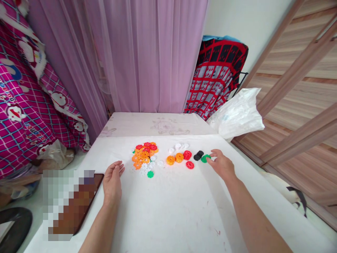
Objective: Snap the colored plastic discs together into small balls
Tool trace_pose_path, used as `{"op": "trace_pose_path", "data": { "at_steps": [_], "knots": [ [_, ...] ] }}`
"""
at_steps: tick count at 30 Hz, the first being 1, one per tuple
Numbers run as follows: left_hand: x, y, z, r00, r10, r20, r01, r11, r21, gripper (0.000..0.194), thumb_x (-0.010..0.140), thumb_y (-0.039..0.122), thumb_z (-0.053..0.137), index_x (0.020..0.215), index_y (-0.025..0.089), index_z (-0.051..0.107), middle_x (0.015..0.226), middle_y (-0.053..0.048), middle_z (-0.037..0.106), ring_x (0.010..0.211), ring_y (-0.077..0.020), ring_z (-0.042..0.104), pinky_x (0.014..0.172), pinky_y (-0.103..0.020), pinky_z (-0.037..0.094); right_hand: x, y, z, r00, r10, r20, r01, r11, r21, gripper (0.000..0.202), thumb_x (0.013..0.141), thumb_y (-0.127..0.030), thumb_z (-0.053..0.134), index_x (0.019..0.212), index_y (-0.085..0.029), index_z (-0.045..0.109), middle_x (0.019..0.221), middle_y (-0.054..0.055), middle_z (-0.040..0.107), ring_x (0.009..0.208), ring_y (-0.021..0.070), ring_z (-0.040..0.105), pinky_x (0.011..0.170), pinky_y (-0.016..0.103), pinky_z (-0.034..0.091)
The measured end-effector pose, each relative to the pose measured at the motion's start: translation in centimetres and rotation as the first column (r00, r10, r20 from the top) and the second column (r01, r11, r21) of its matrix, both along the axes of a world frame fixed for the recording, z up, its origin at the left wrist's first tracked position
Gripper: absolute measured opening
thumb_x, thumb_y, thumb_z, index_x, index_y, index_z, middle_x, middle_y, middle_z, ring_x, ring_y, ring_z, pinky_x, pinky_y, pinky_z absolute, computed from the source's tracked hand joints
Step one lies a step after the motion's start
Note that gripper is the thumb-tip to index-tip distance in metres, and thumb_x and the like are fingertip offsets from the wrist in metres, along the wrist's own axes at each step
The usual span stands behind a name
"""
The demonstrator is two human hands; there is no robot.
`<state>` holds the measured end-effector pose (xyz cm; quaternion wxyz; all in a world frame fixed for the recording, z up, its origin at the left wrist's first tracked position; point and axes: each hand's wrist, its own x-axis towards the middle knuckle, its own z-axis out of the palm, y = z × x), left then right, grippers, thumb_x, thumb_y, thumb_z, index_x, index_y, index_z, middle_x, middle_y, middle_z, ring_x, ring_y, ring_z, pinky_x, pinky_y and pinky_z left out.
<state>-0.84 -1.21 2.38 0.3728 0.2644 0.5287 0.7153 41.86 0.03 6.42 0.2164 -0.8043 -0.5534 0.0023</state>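
My right hand (222,164) is at the right end of the sorted discs, thumb tip at the edge of the green plastic notched discs (205,159) and fingers apart from the thumb. Beside these are black discs (198,155), red discs (187,155), orange discs (175,159) and white discs (178,146) in small groups. My left hand (113,177) hovers at the table's left side with loosely bent, parted fingers and holds nothing. Right of it is a mixed pile of orange, red and white discs (142,156), with one green disc (150,174) in front.
A white cloth covers the table (168,211). A dark flat object, partly pixelated (91,196), lies at the left edge. A white plastic bag (237,114) stands at the back right corner. Behind are a purple curtain (158,56) and, right, a wooden wardrobe (297,105).
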Motion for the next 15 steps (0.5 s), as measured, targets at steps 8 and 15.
{"op": "trace_pose_path", "data": {
  "at_steps": [8, 15],
  "knots": [
    [0.17, -0.02, 0.29, 0.999, 0.021, 0.036, -0.021, 1.0, -0.002, 0.024, 0.067, 0.037, 0.067, 0.083, 0.019, 0.064, 0.097, -0.005, 0.065, 0.085, -0.0155, 0.062, 0.094, -0.044, 0.047, -0.09, 0.32, 0.32, 0.997, 0.009, 0.076, -0.002, 0.996, -0.088, 0.04, 0.077, -0.043, 0.055, 0.113, -0.026, 0.053, 0.099, -0.001, 0.071, 0.077, 0.0181, 0.065, 0.065, 0.028, 0.041],
    [0.21, -0.12, 0.41, 1.0, 0.009, 0.02, -0.009, 1.0, 0.004, 0.023, 0.069, 0.036, 0.066, 0.084, 0.019, 0.064, 0.099, -0.005, 0.065, 0.087, -0.016, 0.062, 0.094, -0.044, 0.047, 0.1, 0.21, 0.54, 0.998, 0.015, 0.058, -0.012, 0.998, -0.059, 0.04, 0.075, -0.04, 0.056, 0.113, -0.026, 0.056, 0.098, -0.001, 0.072, 0.077, 0.0183, 0.064, 0.066, 0.029, 0.042]
  ]
}}
